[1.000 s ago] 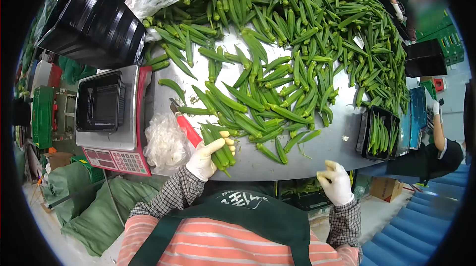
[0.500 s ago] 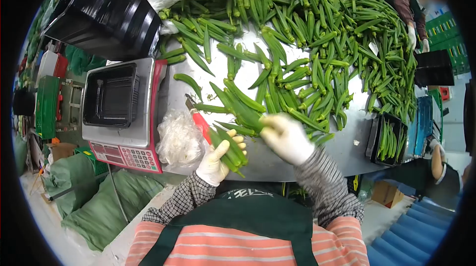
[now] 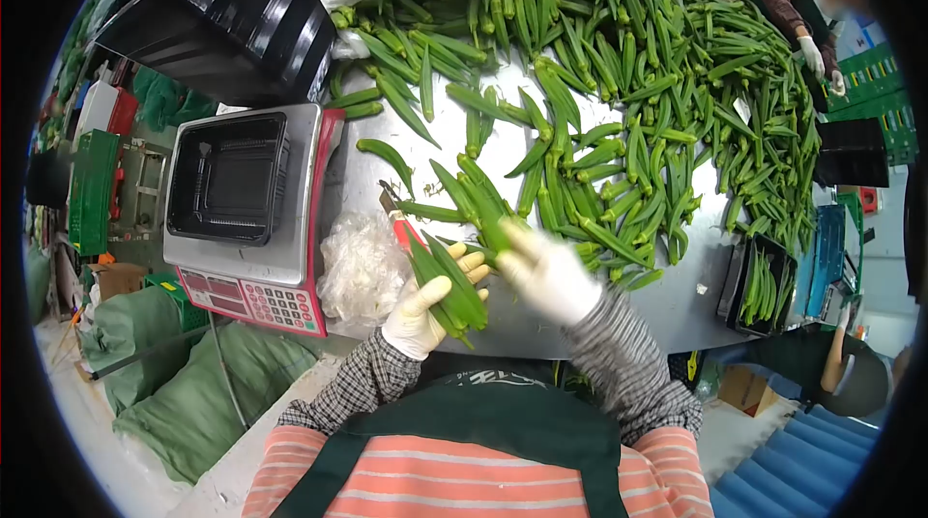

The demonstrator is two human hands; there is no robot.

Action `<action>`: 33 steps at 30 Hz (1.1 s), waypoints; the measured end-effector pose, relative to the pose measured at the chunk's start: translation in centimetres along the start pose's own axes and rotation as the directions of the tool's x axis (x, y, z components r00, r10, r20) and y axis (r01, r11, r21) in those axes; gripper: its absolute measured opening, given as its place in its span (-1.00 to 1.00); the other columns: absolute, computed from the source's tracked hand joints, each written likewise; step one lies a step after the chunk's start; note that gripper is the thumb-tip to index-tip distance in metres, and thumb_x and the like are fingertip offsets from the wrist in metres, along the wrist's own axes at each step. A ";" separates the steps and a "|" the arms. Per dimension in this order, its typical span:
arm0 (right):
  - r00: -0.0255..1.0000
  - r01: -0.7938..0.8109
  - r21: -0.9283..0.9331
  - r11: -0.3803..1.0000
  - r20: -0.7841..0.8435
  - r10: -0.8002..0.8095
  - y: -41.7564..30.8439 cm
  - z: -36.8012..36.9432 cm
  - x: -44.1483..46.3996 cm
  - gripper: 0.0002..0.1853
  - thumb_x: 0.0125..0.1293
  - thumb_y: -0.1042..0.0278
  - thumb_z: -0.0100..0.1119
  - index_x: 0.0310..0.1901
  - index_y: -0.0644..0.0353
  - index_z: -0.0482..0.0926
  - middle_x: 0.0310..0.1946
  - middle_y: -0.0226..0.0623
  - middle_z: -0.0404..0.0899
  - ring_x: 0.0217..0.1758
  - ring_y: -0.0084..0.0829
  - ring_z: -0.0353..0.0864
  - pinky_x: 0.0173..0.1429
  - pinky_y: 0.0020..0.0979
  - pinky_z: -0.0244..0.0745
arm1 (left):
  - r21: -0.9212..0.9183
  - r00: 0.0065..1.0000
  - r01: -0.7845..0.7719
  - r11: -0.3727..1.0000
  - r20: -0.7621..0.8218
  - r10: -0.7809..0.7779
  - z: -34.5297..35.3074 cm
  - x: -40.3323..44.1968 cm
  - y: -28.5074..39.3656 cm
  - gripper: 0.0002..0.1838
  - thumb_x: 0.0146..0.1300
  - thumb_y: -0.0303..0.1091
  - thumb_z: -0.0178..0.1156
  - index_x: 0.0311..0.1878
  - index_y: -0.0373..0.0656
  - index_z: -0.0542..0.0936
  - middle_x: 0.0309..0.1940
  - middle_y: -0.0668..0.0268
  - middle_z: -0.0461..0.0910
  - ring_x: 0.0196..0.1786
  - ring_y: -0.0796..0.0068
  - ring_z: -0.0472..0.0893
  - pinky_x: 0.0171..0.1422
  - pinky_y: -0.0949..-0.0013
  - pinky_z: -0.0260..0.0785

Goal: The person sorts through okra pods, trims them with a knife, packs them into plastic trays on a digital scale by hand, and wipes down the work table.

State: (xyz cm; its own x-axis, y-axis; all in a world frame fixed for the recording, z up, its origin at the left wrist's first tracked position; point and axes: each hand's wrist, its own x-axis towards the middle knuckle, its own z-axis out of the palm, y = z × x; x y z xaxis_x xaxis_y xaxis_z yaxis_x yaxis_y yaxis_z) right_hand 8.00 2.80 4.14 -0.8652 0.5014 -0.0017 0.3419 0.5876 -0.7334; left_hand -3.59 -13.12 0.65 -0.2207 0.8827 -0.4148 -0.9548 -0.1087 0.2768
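Observation:
White-gloved, my left hand holds several okra pods across its palm, along with a red-handled knife whose blade points up and left. My right hand, also gloved and blurred by motion, is at the near edge of the loose okra, with its fingers around a green pod. More pods lie scattered on the metal table just beyond both hands. A crumpled clear plastic bag sits left of my left hand.
A scale with a black tray stands at the left, below a large black bin. At the right is a black container of okra. Two other people work at the right, one with gloved hands.
My right hand has come from the table's right front edge to the pods beside my left hand. The left hand still holds its okra and knife, and the view has shifted.

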 end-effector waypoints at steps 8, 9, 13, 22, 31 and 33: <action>0.966 0.222 0.121 0.967 0.109 -0.235 -6.2 0.4 0.1 -0.55 0.17 0.42 0.14 0.13 0.24 0.41 -0.29 -0.15 0.53 -0.29 -0.18 0.58 -0.22 -0.34 0.52 | 0.095 0.957 -0.271 0.958 -0.083 0.279 1.7 -3.6 4.4 -0.53 0.15 -0.36 0.20 0.12 -0.21 0.34 -0.10 0.18 0.50 -0.02 0.29 0.51 0.14 0.14 0.36; 0.975 0.215 0.124 0.969 -0.089 -0.204 -4.8 0.9 1.2 -0.68 0.17 0.40 0.16 -0.02 0.25 0.52 -0.31 -0.14 0.54 -0.25 -0.16 0.58 -0.17 -0.35 0.52 | 0.135 0.910 -0.400 0.907 -0.063 0.410 2.4 -4.3 6.1 -0.49 0.13 -0.27 0.24 0.12 -0.19 0.33 -0.15 0.20 0.50 -0.09 0.28 0.53 0.09 0.13 0.38; 0.987 -0.067 -0.277 0.959 -0.157 0.023 2.1 1.7 6.0 -0.72 0.14 0.42 0.12 -0.09 0.25 0.55 -0.27 -0.16 0.55 -0.17 -0.15 0.54 -0.07 -0.26 0.44 | 0.213 0.701 -0.713 0.668 0.221 0.678 5.2 -7.5 16.1 -0.61 0.37 -0.21 -0.02 0.16 -0.20 0.31 -0.06 0.25 0.42 0.04 0.40 0.43 0.26 0.22 0.22; 0.972 -0.221 -0.178 0.959 -0.123 0.201 4.4 3.3 9.3 -0.62 0.10 0.29 0.08 -0.03 0.22 0.53 -0.20 -0.08 0.55 -0.14 -0.19 0.57 0.05 -0.29 0.43 | 0.419 0.714 -0.515 0.748 -0.274 0.644 1.9 -5.4 27.5 -0.71 0.31 -0.43 0.06 0.05 -0.34 0.40 0.01 0.19 0.47 0.05 0.34 0.47 0.09 0.30 0.36; 0.900 -0.379 0.162 0.911 -0.165 0.404 4.1 -11.9 -13.2 -0.71 0.05 0.58 0.16 -0.12 0.36 0.50 -0.34 -0.32 0.43 -0.27 -0.54 0.42 -0.12 -0.55 0.34 | 0.853 0.663 -0.339 -0.397 0.516 0.542 8.2 -2.6 14.0 -0.64 0.13 -0.57 0.17 0.05 -0.27 0.51 -0.01 0.19 0.53 0.07 0.38 0.50 0.20 0.37 0.29; 0.718 -0.680 0.082 0.729 -0.131 0.684 5.2 -13.2 -19.5 -0.66 -0.01 0.58 0.21 -0.12 0.38 0.52 -0.36 -0.27 0.45 -0.31 -0.49 0.46 -0.16 -0.52 0.38 | 0.610 0.641 -0.469 -0.639 0.732 0.230 5.8 2.4 9.9 -0.67 0.01 -0.57 0.22 -0.08 -0.23 0.55 -0.07 0.13 0.53 0.03 0.18 0.50 0.13 0.23 0.35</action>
State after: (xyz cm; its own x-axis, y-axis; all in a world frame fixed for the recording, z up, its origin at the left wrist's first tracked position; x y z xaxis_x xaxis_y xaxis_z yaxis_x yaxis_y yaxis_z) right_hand 31.53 4.45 9.38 -0.3392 0.8447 -0.4140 0.8074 0.0356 -0.5889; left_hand -12.41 -9.40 7.46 -0.2149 0.8756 0.4326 0.8348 -0.0652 0.5466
